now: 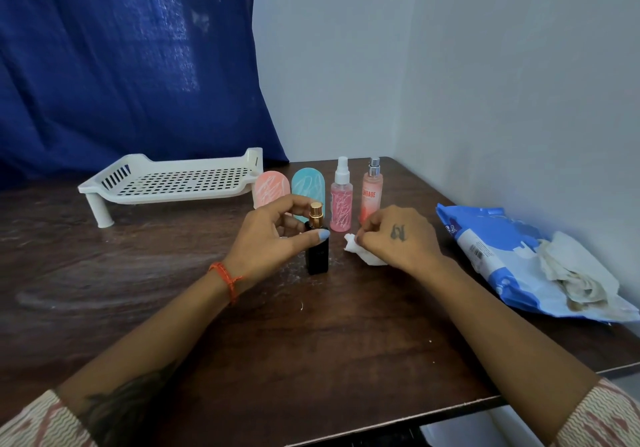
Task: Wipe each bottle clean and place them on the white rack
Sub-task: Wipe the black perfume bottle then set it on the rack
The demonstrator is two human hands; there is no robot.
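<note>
A black bottle with a gold sprayer stands upright on the dark wooden table. My left hand curls round its upper part, thumb on the front. My right hand, just to the right, pinches a crumpled white wipe that rests on the table. Behind stand a flat pink bottle, a flat teal bottle, a pink spray bottle and a peach spray bottle. The white rack sits at the back left with nothing on it.
A blue wipe packet lies at the right by the wall, with used crumpled wipes on top. A blue curtain hangs behind the rack. The table's front edge runs near my right forearm.
</note>
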